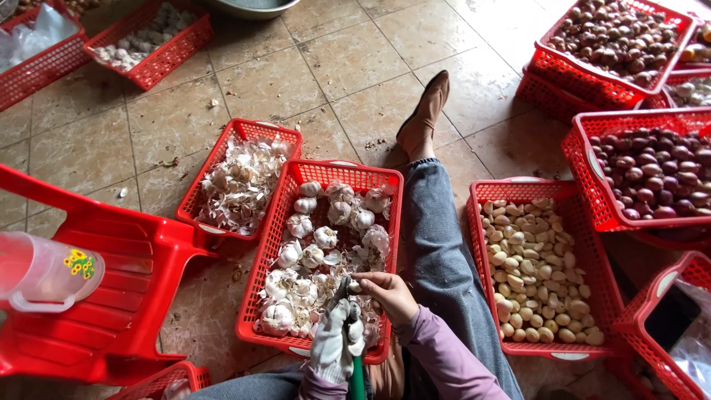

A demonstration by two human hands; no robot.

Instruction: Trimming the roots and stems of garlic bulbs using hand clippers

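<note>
Red plastic mesh basket of whole garlic bulbs (289, 222) sits on the tiled floor (333, 67) beside the outstretched leg. Over its near end, the gloved left hand (335, 344) grips a green-handled tool (357, 378); the bare right hand (389, 295) pinches a small pale garlic clove (355, 285) just past the glove's fingertips.

On my left, a clear plastic jug (41, 275) stands on the red plastic chair (126, 285), and on its side I see a small sticker (79, 262), yellow flowers with some green. At the far right, inside a red basket (670, 326), lies a dark flat thing (670, 317) like a phone screen, partly hidden. At the top left, a clear plastic bag (37, 37) lies in another basket (52, 67)
</note>
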